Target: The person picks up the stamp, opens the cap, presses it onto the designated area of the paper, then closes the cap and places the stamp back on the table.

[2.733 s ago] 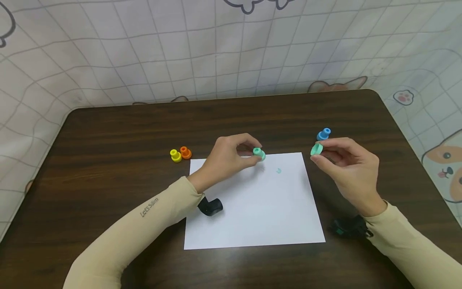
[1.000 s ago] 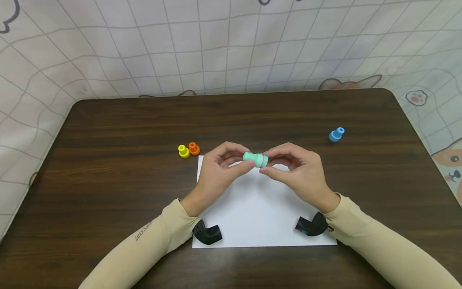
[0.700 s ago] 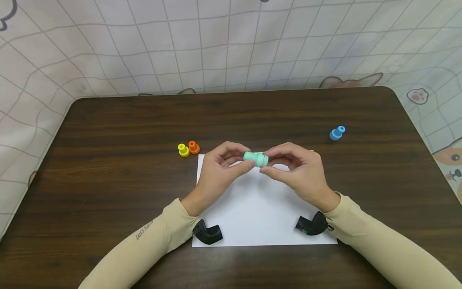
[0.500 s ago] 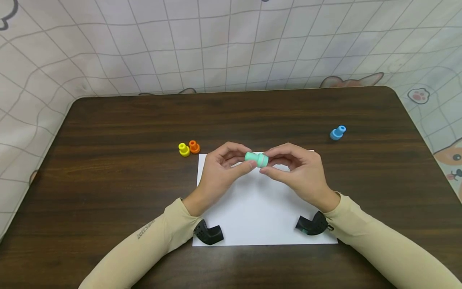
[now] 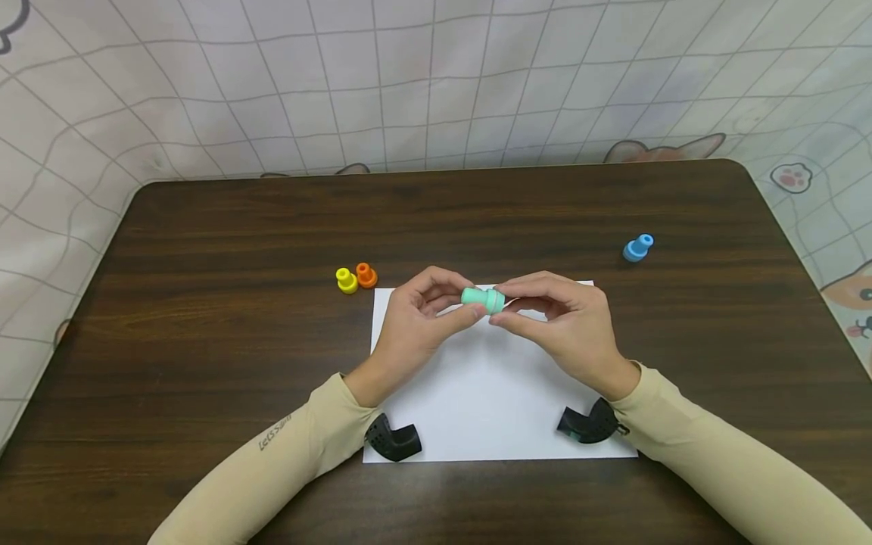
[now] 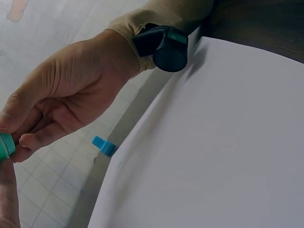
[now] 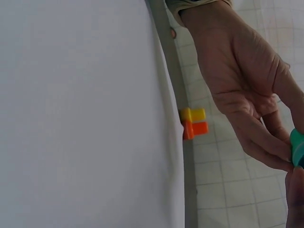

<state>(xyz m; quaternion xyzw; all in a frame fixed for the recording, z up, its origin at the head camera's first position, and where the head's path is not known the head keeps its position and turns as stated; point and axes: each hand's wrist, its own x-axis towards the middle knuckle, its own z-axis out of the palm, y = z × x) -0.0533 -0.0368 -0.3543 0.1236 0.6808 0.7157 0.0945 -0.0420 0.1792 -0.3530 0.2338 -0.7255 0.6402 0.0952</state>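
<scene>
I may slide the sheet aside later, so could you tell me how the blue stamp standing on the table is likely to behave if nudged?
The blue stamp looks like small moulded plastic, so probably light and stiff. It stands on a wider base with a narrow knob on top, so a low push would likely slide it across the smooth table; a push at the knob might tip it, and its round body could then roll.

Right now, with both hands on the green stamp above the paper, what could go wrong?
Both hands, left hand and right hand, only pinch the small green stamp with their fingertips, so it may slip and drop onto the white paper, perhaps leaving stray ink. Once dropped, it could also roll across the table.
</scene>
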